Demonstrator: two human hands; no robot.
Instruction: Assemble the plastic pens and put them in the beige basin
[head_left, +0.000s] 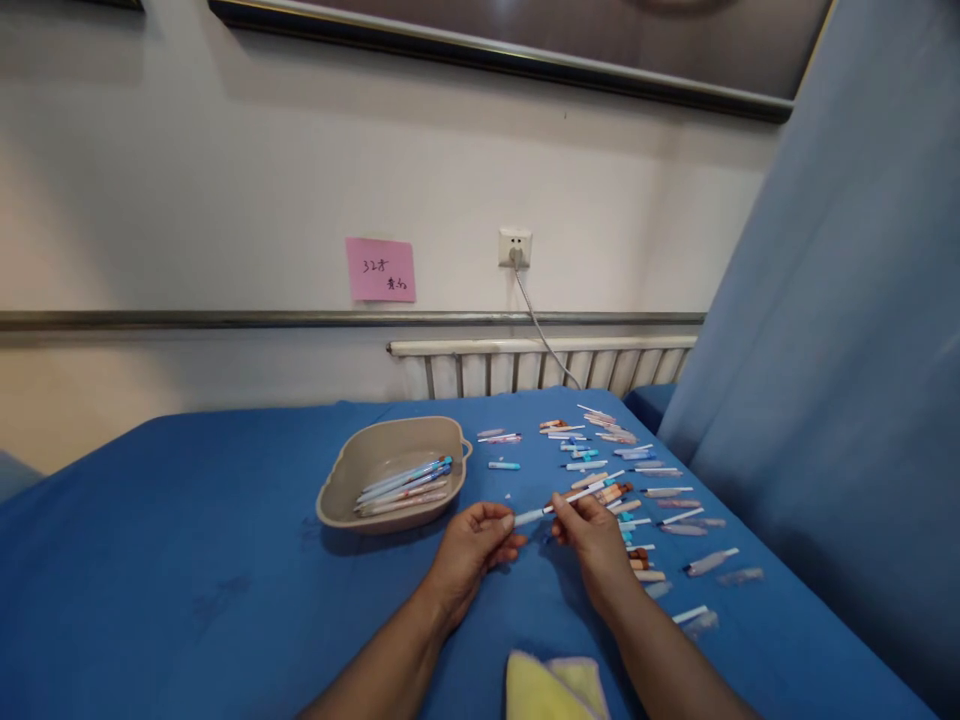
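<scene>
My left hand (pixel 471 548) pinches a pale blue pen barrel (pixel 529 517) between thumb and fingers, over the blue-covered table. From the right, my right hand (pixel 592 545) grips a thin white pen refill (pixel 584 495), its dark tip meeting the barrel's end. Whether the tip is inside the barrel I cannot tell. Left of my hands stands a beige basin (pixel 337 482) with several pens (pixel 405 487) lying in it. Loose pen parts are spread beside and beyond my right hand, among them a light blue piece (pixel 504 466) lying apart.
A folded yellow cloth (pixel 551 688) lies at the near edge of the blue table cover (pixel 187 540). More refills and barrels (pixel 709 562) run down the right side. A blue curtain (pixel 840 330) hangs there. Behind are a radiator (pixel 540 365) and a plugged-in cable (pixel 536 318).
</scene>
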